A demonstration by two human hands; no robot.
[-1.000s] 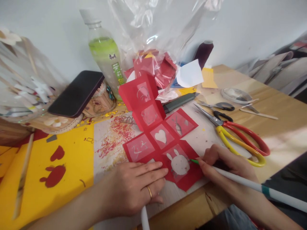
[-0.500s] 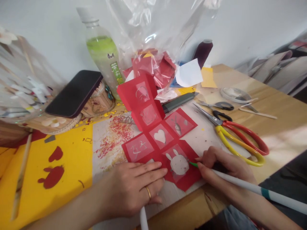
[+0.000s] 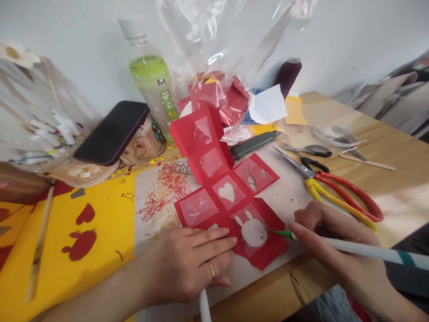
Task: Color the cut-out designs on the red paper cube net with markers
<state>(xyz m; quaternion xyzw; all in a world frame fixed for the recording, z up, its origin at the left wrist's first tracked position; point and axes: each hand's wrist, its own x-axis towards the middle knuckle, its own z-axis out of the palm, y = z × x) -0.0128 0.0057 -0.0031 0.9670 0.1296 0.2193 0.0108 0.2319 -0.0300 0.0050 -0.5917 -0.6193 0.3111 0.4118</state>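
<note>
The card (image 3: 217, 177), red paper cut as a cross of joined squares, lies at the centre of the frame, its far squares bent upward. Glossy, see-through panes fill the squares; the nearest bears a pale rabbit's head (image 3: 254, 232) with two long ears, the middle one a plump pale heart (image 3: 227, 193).

At the lower centre, the left hand (image 3: 191, 261) rests flat across the card's near edge, fingers stretched and lying close together, a smooth gold ring (image 3: 211, 270) on one. A white rod (image 3: 205, 306) pokes out beneath it; whether the hand grips it I cannot tell.

At the lower right, the right hand (image 3: 342, 264) has thumb and fingers pinched around a slim white pen (image 3: 365, 249) with a teal band. Its tapering green tip points left over the card, beside the rabbit; contact with the paper is unclear.

Just beyond that hand lie scissors (image 3: 305, 171) with metal blades and smooth red and yellow loops, on pale-grained wood (image 3: 385, 143). Crumbly red and yellow specks roughen the greyish sheet (image 3: 167, 197) left of the card. On the matte yellow paper (image 3: 107, 228) at lower left sit a red heart piece (image 3: 85, 214) and a rounded, eared red piece (image 3: 82, 244).
</note>
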